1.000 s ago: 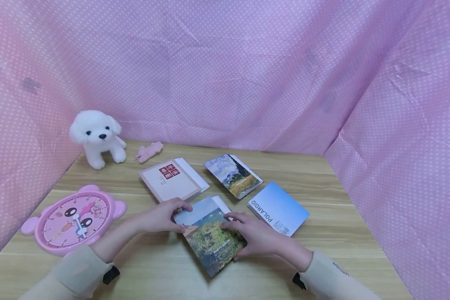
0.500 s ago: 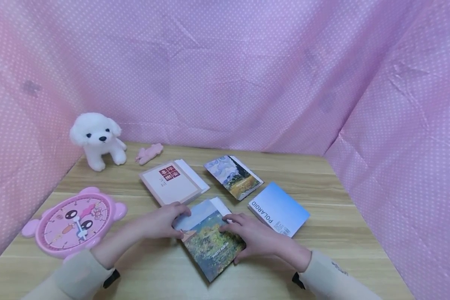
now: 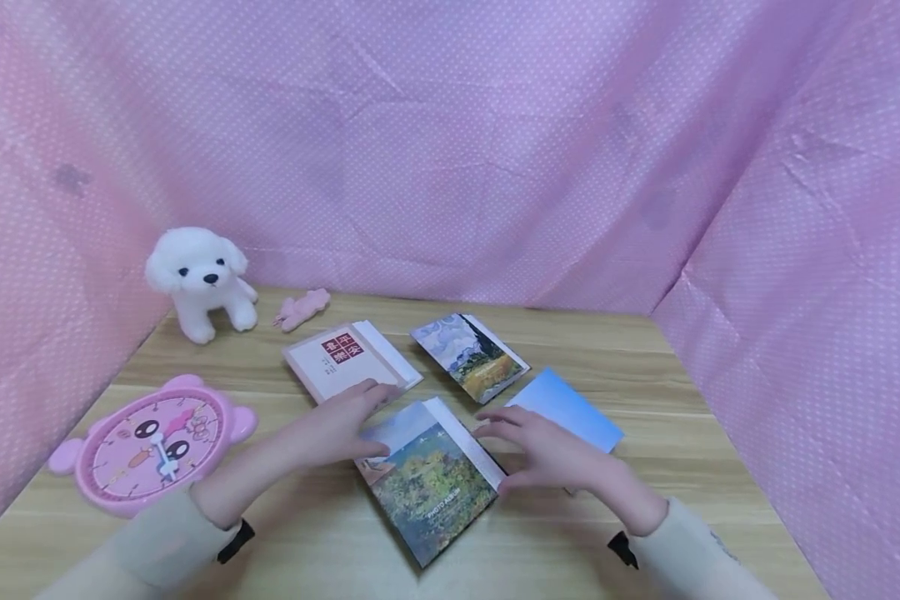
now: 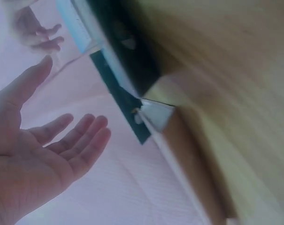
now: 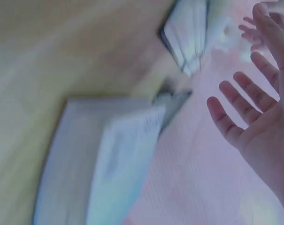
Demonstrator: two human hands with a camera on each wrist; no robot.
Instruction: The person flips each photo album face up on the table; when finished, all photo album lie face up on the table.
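Observation:
A photo album (image 3: 435,496) with a painted garden cover lies at the front middle of the table, its white inner edge showing along the upper right. Over its upper left corner hovers my left hand (image 3: 337,429), fingers loosely spread. My right hand (image 3: 543,446) is off the album's right side, overlapping the blue Polaroid album (image 3: 570,408) and hiding its lettering. Both palms hold nothing: the left wrist view shows relaxed fingers on the left hand (image 4: 43,154), and in the right wrist view the right hand (image 5: 259,112) has its fingers apart.
Behind lie a cream album (image 3: 345,362) with red characters and a landscape-painting album (image 3: 468,358). At left are a pink clock (image 3: 150,446), a white plush dog (image 3: 202,283) and a small pink item (image 3: 302,310). Pink dotted cloth (image 3: 450,167) walls the wooden table (image 3: 682,500).
My right hand has let go of the photo album and moved right, over the Polaroid album. My left hand has lifted slightly from the album's corner. More of the white edge shows.

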